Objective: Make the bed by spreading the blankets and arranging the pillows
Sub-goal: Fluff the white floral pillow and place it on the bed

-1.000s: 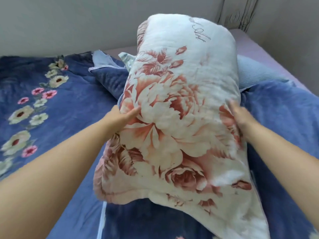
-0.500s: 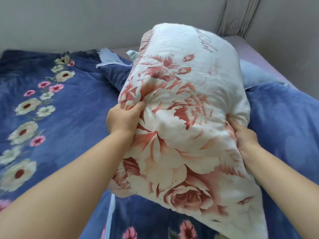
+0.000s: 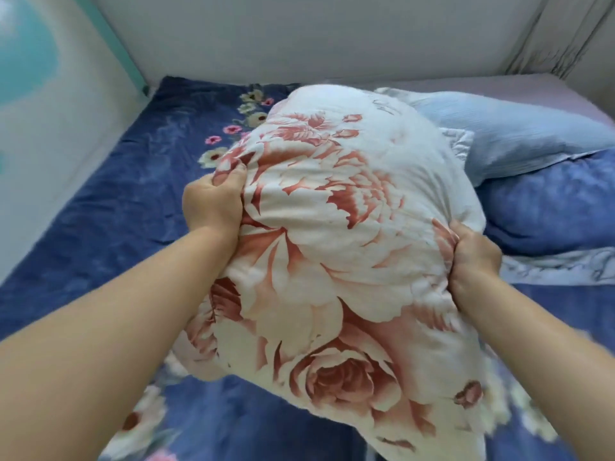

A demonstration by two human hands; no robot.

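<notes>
Right now both hands clutch a big white pillow (image 3: pixel 339 247) printed with large pink-red roses, holding it in the middle of the scene above the bed. The left hand (image 3: pixel 213 202) bunches the fabric at the pillow's left edge, its fingers curled deep into the cover so the cloth wrinkles around them. The right hand (image 3: pixel 474 254) grips the right edge the same way, fingers dug in and fabric puckered at the thumb. Each grip is clamped tight on the pillow. Both bare forearms reach in from the near corners of the view.

The pillow tilts away from the camera, its far end higher toward the wall and its near end hanging low over the near part of the bed. Some dark script shows near the far end, too blurred to read.

Under it lies a dark blue blanket (image 3: pixel 116 201) with a trail of cream and pink flowers, spread fairly flat across the left side of the bed and reaching the far wall. To the right, just behind the pillow, rests a light blue pillow (image 3: pixel 519 134), partly hidden. A rumpled heap of blue bedding (image 3: pixel 549 207) sits in front of it on the right, with a pale patterned edge turned up beside the right hand. A strip of pinkish mattress (image 3: pixel 539 91) shows at the far right corner.
</notes>
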